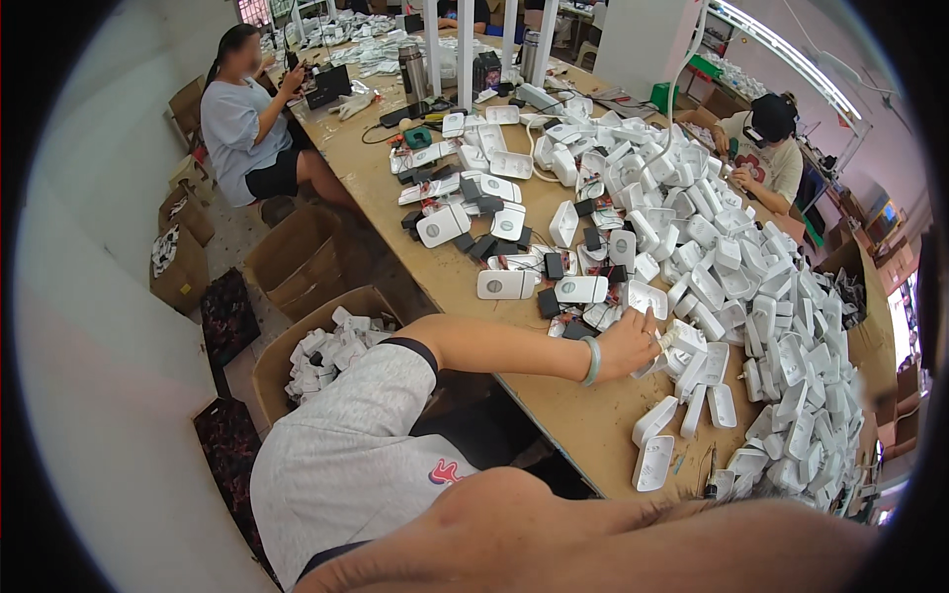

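Note:
My left arm reaches across the table from the left, a pale green bracelet (591, 361) on its wrist. My left hand (629, 346) is at the near edge of a large pile, fingers curled down on a white plastic casing (688, 338). A ring shows on one finger, and a pale cover seems to sheathe a fingertip. Its grip is partly hidden. Just beyond the hand lies an open white shell (645, 297). To its left are white units with round grey buttons (505, 285) and small black boxes (549, 303) on wires. My right hand is out of view.
The white casing pile (732, 252) covers the table's right side. Loose shells (652, 463) and a black-handled tool (711, 484) lie nearer. A carton of white parts (279, 371) stands on the floor. Co-workers (247, 128) sit at left and far right (766, 148).

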`<state>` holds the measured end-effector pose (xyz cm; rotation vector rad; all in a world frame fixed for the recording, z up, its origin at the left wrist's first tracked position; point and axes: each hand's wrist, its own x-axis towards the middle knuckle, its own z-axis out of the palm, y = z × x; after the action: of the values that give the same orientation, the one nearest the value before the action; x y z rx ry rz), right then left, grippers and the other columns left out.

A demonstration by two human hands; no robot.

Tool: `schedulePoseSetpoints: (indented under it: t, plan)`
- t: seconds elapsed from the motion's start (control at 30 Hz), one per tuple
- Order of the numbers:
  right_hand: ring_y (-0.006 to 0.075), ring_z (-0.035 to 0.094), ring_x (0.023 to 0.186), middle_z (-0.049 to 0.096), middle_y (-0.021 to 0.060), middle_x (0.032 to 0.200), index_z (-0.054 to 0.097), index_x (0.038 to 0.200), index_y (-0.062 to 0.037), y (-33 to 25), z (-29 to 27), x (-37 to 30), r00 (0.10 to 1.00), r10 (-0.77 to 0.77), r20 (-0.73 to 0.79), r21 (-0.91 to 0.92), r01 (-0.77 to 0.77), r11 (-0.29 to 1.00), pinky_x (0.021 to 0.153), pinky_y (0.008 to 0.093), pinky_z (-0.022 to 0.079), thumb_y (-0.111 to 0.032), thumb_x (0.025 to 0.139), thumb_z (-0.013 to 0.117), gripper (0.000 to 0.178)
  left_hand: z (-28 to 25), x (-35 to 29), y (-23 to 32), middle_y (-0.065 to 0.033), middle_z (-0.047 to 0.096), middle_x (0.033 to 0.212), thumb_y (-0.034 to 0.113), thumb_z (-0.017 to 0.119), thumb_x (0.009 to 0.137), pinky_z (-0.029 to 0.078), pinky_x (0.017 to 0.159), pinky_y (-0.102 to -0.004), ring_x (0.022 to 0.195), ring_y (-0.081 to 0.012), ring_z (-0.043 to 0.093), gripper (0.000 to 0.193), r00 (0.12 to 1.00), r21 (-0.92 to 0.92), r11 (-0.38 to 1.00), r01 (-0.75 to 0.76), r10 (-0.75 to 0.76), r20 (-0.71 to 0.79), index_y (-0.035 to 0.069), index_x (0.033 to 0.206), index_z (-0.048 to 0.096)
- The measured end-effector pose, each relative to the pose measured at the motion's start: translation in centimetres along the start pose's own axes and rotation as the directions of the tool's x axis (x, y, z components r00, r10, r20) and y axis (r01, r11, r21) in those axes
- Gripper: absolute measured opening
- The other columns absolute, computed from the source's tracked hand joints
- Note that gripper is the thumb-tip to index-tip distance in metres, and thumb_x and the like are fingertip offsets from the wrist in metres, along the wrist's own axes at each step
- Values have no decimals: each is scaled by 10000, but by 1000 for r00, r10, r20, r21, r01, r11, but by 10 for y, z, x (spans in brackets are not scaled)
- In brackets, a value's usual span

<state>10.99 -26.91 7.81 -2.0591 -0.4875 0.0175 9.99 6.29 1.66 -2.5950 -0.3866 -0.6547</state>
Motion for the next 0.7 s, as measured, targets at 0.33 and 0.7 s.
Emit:
schedulePoseSetpoints:
  t: [0.33, 0.7]
  plan:
    - [206, 553, 583, 597, 78, 651, 589, 824, 17, -21, 8, -4, 995, 93, 37, 14, -93, 996, 574, 327, 455, -331, 1016, 566, 398, -43, -91, 40, -99, 597, 972, 203, 590, 818, 407, 766, -371, 895, -231, 567, 154, 991, -292, 948, -127, 108, -78, 101, 928, 623]
    - [70, 467, 549, 524, -1, 638, 611, 1117, 30, 15, 33, -14, 931, 335, -143, 496, -225, 838, 517, 233, 363, -115, 989, 631, 195, -65, -70, -43, -191, 642, 963, 83, 652, 737, 491, 807, -484, 941, -386, 614, 217, 951, -685, 683, 253, -304, 49, 25, 945, 637]
